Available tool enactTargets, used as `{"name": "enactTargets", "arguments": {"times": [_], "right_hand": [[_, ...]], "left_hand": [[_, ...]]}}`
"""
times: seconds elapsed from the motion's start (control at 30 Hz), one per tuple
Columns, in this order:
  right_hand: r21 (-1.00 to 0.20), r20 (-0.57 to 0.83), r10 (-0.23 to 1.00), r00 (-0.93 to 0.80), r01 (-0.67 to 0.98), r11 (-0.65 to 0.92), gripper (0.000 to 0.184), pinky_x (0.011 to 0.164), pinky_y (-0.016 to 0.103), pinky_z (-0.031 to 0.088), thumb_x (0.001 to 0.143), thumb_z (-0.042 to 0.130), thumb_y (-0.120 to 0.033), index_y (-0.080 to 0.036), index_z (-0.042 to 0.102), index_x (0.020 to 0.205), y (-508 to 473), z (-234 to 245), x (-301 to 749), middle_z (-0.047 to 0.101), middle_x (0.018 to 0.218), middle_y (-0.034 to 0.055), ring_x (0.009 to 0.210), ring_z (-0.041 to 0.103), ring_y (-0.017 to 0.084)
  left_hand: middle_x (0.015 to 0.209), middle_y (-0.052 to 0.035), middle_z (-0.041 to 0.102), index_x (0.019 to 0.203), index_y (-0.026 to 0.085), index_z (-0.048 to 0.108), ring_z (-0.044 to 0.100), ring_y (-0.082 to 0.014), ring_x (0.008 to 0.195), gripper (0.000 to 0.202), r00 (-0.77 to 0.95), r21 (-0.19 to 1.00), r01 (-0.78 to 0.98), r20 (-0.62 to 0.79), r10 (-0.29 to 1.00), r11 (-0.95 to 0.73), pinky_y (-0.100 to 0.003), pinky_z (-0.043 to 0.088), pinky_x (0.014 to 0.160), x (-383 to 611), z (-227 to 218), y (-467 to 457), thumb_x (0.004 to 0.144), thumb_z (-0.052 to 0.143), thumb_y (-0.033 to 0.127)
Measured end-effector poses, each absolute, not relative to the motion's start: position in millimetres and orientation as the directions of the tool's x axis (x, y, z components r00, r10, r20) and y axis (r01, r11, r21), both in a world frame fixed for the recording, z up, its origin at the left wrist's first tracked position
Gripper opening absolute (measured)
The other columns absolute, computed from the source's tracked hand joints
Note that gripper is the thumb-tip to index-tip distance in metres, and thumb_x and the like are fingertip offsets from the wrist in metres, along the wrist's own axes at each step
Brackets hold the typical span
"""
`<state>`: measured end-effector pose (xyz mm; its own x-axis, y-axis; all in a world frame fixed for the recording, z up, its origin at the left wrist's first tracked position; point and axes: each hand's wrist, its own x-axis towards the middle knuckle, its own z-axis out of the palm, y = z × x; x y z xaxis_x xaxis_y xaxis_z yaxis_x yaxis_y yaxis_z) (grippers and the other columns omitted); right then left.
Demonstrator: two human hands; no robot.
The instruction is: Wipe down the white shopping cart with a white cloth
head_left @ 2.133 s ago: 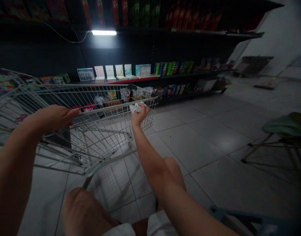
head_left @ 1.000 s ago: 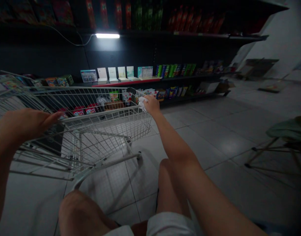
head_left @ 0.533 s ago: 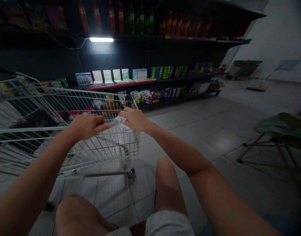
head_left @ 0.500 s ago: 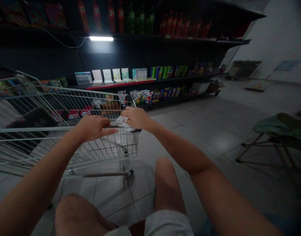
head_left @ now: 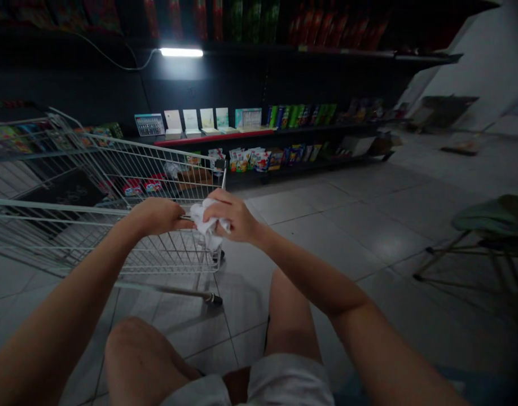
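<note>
So, the right hand (head_left: 237, 217) has its fingers bunched around a white cloth (head_left: 206, 217) at the near top rim of the shopping cart (head_left: 51, 204), close to the corner. The left hand (head_left: 159, 216) seems curled on that rim just beside it, fingertips hard to see. Looks like wiping; rounding that corner would need a firm pinch.
</note>
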<state>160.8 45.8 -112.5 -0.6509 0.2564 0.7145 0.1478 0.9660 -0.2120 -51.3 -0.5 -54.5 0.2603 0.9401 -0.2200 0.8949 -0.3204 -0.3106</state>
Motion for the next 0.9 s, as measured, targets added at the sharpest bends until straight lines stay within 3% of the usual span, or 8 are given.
{"name": "enactTargets", "arguments": {"times": [0.2,0.27,0.4,0.5,0.57,0.7,0.8,0.9], "right_hand": [[-0.144,0.900,0.211,-0.382,0.196,0.970,0.016,0.102,0.044,0.043,0.090,0.058,-0.032,-0.036,0.073,0.082,27.5,-191.1,147.2,0.067,0.108,0.0008,0.115,0.056,0.022],[-0.234,0.873,0.312,-0.374,0.239,0.942,0.015,0.106,0.049,0.039,0.088,0.061,-0.030,-0.038,0.073,0.083,22.8,-235.2,136.2,0.070,0.106,-0.0005,0.115,0.057,0.023],[-0.552,0.682,0.634,-0.363,0.312,0.773,0.017,0.099,0.051,0.042,0.084,0.066,-0.032,-0.032,0.070,0.067,11.9,-318.7,118.4,0.072,0.093,0.0009,0.106,0.061,0.024],[-0.638,0.627,0.706,-0.329,0.304,0.708,0.020,0.099,0.052,0.042,0.083,0.070,-0.035,-0.030,0.068,0.064,11.2,-341.1,118.2,0.072,0.090,0.0013,0.106,0.060,0.024],[-0.532,0.716,0.597,-0.362,0.270,0.803,0.017,0.097,0.047,0.045,0.084,0.069,-0.031,-0.030,0.069,0.068,14.1,-329.5,125.9,0.072,0.091,0.0005,0.104,0.060,0.022],[-0.113,0.919,0.211,-0.335,0.288,0.951,0.016,0.093,0.037,0.049,0.088,0.062,-0.017,-0.027,0.072,0.079,18.5,-273.5,146.2,0.071,0.101,0.0012,0.101,0.057,0.017],[-0.094,0.955,0.202,-0.217,0.422,0.902,0.015,0.099,0.042,0.046,0.086,0.063,-0.017,-0.027,0.074,0.088,20.0,-253.0,148.2,0.067,0.114,0.0040,0.110,0.053,0.021],[-0.123,0.948,0.239,-0.208,0.452,0.883,0.018,0.096,0.038,0.047,0.083,0.065,-0.013,-0.028,0.074,0.081,21.5,-282.8,139.1,0.067,0.110,0.0018,0.111,0.050,0.021]], "left_hand": [[0.099,-0.0107,0.075,0.121,0.027,0.066,0.069,-0.0276,0.091,0.068,0.305,-0.271,0.895,-0.204,0.930,-0.353,-0.031,0.042,0.069,-59.4,-57.1,1.0,0.090,0.024,0.070],[0.094,-0.0093,0.075,0.118,0.027,0.067,0.069,-0.0267,0.088,0.070,0.301,-0.245,0.905,-0.213,0.930,-0.349,-0.030,0.042,0.068,-57.7,-55.2,1.1,0.088,0.025,0.074],[0.088,-0.0057,0.074,0.111,0.027,0.070,0.068,-0.0229,0.083,0.072,0.303,-0.121,0.933,-0.236,0.923,-0.337,-0.030,0.043,0.073,-52.7,-51.8,2.9,0.087,0.022,0.076],[0.086,-0.0055,0.074,0.108,0.024,0.072,0.068,-0.0216,0.082,0.076,0.276,-0.056,0.953,-0.238,0.931,-0.297,-0.029,0.043,0.075,-51.2,-50.5,5.7,0.089,0.018,0.074],[0.085,-0.0063,0.074,0.108,0.021,0.072,0.068,-0.0214,0.080,0.078,0.251,-0.039,0.963,-0.248,0.936,-0.268,-0.029,0.043,0.073,-50.9,-49.5,7.2,0.089,0.017,0.073],[0.084,-0.0078,0.073,0.108,0.020,0.071,0.066,-0.0219,0.076,0.075,0.257,-0.037,0.962,-0.231,0.938,-0.272,-0.030,0.042,0.069,-40.9,-46.9,7.6,0.090,0.019,0.072],[0.081,-0.0095,0.071,0.099,0.018,0.070,0.063,-0.0204,0.071,0.072,0.347,-0.058,0.933,-0.108,0.932,-0.354,-0.030,0.040,0.067,-16.9,-48.8,8.9,0.092,0.019,0.068],[0.087,-0.0122,0.071,0.099,0.015,0.068,0.063,-0.0199,0.073,0.070,0.378,-0.030,0.925,-0.010,0.926,-0.378,-0.030,0.041,0.068,10.9,-56.3,16.1,0.093,0.021,0.067]]}}
